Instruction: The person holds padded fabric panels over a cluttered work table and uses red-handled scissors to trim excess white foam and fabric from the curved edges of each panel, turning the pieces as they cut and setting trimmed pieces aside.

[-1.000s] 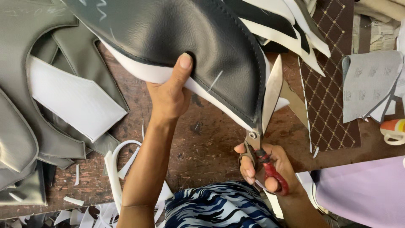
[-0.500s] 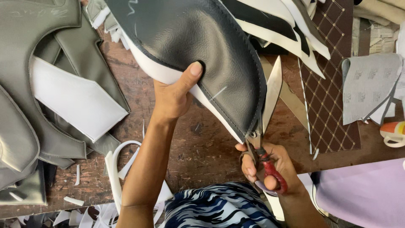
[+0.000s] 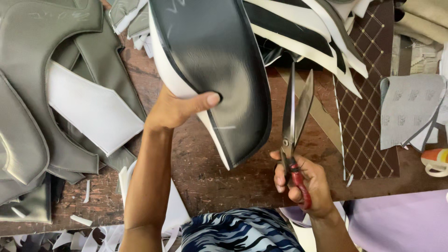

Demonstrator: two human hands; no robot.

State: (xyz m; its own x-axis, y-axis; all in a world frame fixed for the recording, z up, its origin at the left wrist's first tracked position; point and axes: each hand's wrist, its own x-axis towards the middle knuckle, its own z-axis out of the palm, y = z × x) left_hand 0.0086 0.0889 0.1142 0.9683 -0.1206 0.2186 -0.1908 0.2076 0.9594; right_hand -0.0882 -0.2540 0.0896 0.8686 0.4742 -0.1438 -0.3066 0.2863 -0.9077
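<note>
Left hand (image 3: 175, 109) pinching black leatherette panel (image 3: 219, 70) at white foam edge, above brown table (image 3: 205, 182); right hand (image 3: 303, 182) closed around red-handled scissors (image 3: 294, 121), blades parted, just right of panel; grey printed sheet (image 3: 410, 112) far right.

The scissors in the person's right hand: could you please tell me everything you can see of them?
The scissors are large shears with two long, grey metal blades joined at a round pivot screw. The handle loops look wrapped in red covering. The blades stand slightly open and point up and away from the person, clear of the black padded piece to their left, with nothing between them. The right hand grips the handles, fingers through the loops, above the brown wooden table. Nothing else touches them.
</note>
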